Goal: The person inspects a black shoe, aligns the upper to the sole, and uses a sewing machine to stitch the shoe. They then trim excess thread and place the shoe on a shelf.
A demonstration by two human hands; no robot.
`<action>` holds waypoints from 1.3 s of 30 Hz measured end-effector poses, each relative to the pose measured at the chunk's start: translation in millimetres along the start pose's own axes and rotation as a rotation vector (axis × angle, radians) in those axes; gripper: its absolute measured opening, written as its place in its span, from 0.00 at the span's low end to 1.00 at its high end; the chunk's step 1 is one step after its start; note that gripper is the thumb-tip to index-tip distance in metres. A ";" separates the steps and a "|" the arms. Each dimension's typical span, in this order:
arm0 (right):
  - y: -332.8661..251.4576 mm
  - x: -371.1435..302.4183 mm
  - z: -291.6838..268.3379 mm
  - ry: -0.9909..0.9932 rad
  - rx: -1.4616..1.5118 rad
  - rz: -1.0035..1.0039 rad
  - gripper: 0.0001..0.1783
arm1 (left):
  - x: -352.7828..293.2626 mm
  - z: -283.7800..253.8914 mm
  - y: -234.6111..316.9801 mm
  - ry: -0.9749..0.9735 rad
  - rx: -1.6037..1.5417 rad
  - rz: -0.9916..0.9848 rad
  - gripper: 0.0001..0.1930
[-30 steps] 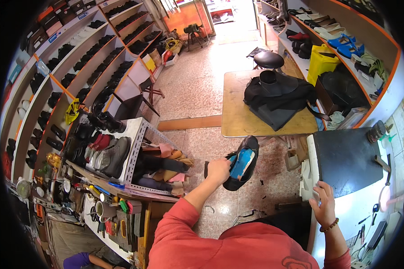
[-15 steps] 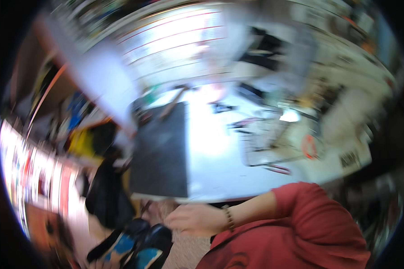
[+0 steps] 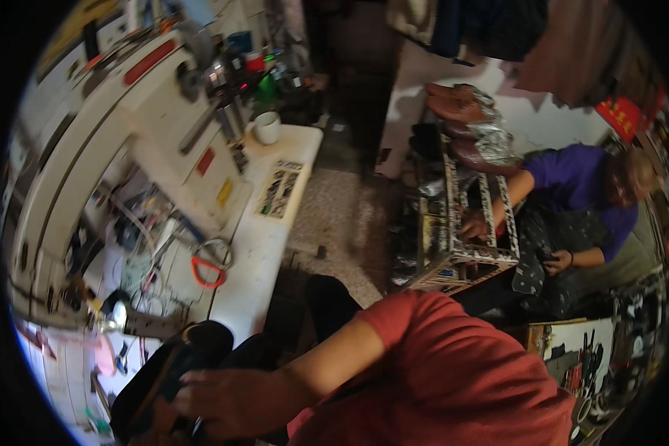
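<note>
My right hand is at the lower left, its fingers bent against a dark item that looks like a black shoe. A bluish patch shows on it beside my fingertips. My left hand appears dimly at the lower edge, against the underside of the same dark item; its fingers are blurred and partly hidden. The item is held beside the near end of a white sewing table. Shadow and motion blur hide its details.
A large cream sewing machine stands on the table with orange-handled scissors and a white cup. At right, a person in purple sits reaching into a speckled metal rack. Brown shoes lie behind it.
My view has swung far right, from the lit white table to the sewing machine and the seated person. The dark footwear has stayed with my hands; my right hand now lies over it.
</note>
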State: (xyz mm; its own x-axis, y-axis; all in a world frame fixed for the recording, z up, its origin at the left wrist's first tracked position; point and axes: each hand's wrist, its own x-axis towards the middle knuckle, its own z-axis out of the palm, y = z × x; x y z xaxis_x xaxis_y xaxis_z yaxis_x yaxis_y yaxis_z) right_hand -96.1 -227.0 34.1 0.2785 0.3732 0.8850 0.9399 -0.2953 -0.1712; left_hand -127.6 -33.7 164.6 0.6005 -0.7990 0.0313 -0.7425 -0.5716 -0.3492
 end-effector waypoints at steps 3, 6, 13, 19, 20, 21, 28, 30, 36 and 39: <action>16.8 -55.3 -53.4 -0.217 -0.175 0.174 0.09 | 66.3 28.0 16.5 0.013 -0.179 0.145 0.14; 14.9 -103.5 -89.8 -0.386 -0.288 0.449 0.08 | 131.8 66.8 38.1 0.164 -0.229 0.335 0.12; 36.4 -170.6 -109.5 -0.602 -0.322 0.754 0.13 | 211.2 130.7 65.7 0.158 -0.380 0.567 0.20; 49.2 -207.5 -127.7 -0.585 -0.359 0.748 0.08 | 245.1 166.3 85.0 0.185 -0.442 0.581 0.04; 47.5 -210.2 -130.9 -0.581 -0.351 0.772 0.08 | 250.8 169.8 88.4 0.210 -0.472 0.590 0.03; 46.8 -212.0 -133.7 -0.599 -0.352 0.805 0.08 | 255.8 172.2 91.4 0.225 -0.493 0.599 0.03; 48.2 -213.7 -143.4 -0.572 -0.313 0.892 0.10 | 269.8 168.6 102.9 0.214 -0.487 0.622 0.04; 49.2 -215.3 -143.7 -0.559 -0.285 0.877 0.11 | 269.8 168.2 102.7 0.212 -0.472 0.626 0.04; 48.8 -218.5 -145.8 -0.588 -0.172 0.834 0.26 | 266.6 166.2 100.0 0.276 -0.443 0.598 0.06; 44.5 -216.5 -146.6 -0.419 -0.162 0.837 0.31 | 263.7 160.0 98.2 0.314 -0.450 0.566 0.06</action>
State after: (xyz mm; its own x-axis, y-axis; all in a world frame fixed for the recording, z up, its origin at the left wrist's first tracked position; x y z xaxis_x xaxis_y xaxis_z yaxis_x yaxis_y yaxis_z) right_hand -143.5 -449.9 -101.6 0.9270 0.2613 0.2690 0.3730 -0.7166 -0.5894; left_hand 5.4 -270.7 -11.3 0.0327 -0.9682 0.2482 -0.9994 -0.0288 0.0194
